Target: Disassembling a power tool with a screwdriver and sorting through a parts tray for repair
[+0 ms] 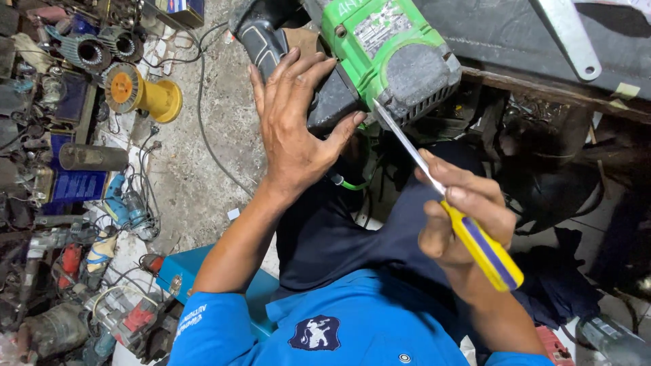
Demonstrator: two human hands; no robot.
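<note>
Green-cased power tool (380, 57) lies up ahead on the lap; the left hand (295, 125) rests flat and open-fingered on its dark body; the right hand (461, 217) grips a yellow-handled screwdriver (444, 200), shaft slanting up-left, tip at the tool's grey end cap (420, 78).

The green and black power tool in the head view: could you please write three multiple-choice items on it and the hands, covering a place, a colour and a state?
1. Where does the left hand rest?
A on the green and black power tool
B on the yellow spool
C on the floor

2. What colour is the screwdriver handle?
A red
B yellow with blue stripe
C white

3. The right hand is:
A open flat
B closed on the screwdriver
C out of view

A: palm lies on its black body.
B: handle shows plainly.
B: fingers wrap it.
</note>
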